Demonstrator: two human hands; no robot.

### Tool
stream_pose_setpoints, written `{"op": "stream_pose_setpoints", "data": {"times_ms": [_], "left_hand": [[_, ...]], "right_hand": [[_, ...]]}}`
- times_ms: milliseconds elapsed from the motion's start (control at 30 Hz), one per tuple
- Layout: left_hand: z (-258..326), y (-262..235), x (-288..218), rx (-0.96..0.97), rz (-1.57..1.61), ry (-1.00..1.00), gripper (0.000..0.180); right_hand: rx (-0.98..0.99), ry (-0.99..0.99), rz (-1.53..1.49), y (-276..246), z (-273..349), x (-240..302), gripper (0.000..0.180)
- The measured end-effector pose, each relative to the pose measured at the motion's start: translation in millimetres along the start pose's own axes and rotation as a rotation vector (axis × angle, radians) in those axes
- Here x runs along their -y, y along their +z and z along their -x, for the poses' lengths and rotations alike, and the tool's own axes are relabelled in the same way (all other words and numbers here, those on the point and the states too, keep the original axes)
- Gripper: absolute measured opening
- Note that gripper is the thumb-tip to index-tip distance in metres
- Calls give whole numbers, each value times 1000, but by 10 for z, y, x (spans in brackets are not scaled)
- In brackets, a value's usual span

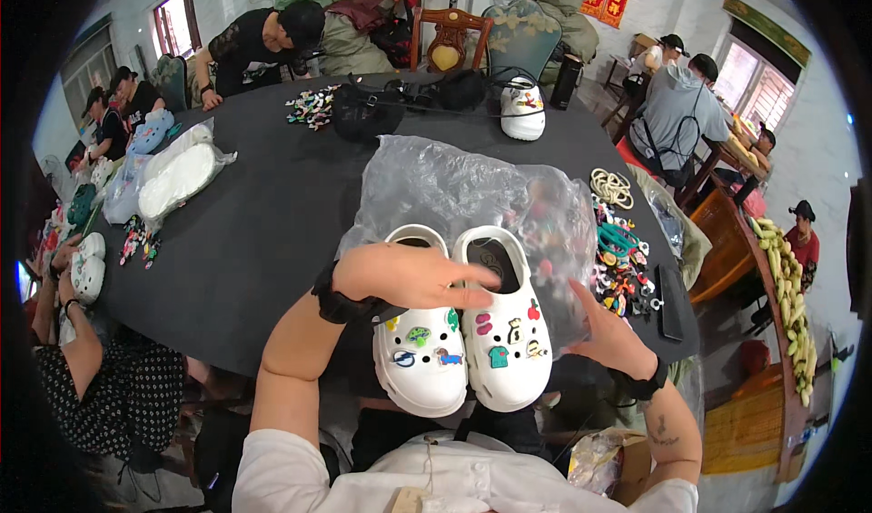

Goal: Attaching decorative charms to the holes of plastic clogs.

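Two white foam clogs stand side by side at the near table edge, toes toward me. Colourful shoe charms dot the tops of both the left clog (pixel 425 388) and the right clog (pixel 481 368). My left hand (pixel 409 275) reaches across the left clog's opening, its fingers stretched toward the right clog's opening and slightly blurred. To the right of the pair, my right hand (pixel 614 329) has thumb and fingers apart, beside a clear plastic bag (pixel 436 181). Whether it touches the bag, I cannot tell. The bag lies crumpled behind the clogs.
Loose charms (pixel 627 281), a cream cord coil (pixel 611 189) and a dark phone-like slab (pixel 669 302) lie at the right. Another charm-decorated white clog (pixel 522 109) stands far back. Bagged white footwear (pixel 182 181) sits left. A co-worker's hands hold white clogs (pixel 88 268) at far left.
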State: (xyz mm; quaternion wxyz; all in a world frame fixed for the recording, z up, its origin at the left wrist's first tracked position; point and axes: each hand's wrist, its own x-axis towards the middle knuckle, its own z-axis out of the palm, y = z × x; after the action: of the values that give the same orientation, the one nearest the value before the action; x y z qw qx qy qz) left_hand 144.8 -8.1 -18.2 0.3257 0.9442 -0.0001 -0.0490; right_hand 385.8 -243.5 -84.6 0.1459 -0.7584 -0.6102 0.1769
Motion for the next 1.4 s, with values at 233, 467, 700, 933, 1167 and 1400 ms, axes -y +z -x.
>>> {"op": "stream_pose_setpoints", "data": {"times_ms": [233, 467, 700, 933, 1167, 1400], "left_hand": [[38, -36, 172, 165, 9, 12, 37], [48, -36, 36, 159, -53, -11, 26], [-15, 7, 49, 97, -109, -60, 27], [75, -128, -6, -571, 167, 55, 50], [128, -42, 184, -681, 352, 98, 76], [361, -102, 481, -1041, 518, 576, 52]], "right_hand": [[-3, 26, 154, -102, -459, -138, 34], [-357, 132, -489, -860, -1143, -750, 21], [-817, -85, -1040, -1813, -1131, -561, 46], [-37, -380, -1544, -1524, -756, 599, 57], [632, -457, -1804, -958, -625, 1539, 44], [-213, -535, -1120, -1031, -642, 1755, 27]]}}
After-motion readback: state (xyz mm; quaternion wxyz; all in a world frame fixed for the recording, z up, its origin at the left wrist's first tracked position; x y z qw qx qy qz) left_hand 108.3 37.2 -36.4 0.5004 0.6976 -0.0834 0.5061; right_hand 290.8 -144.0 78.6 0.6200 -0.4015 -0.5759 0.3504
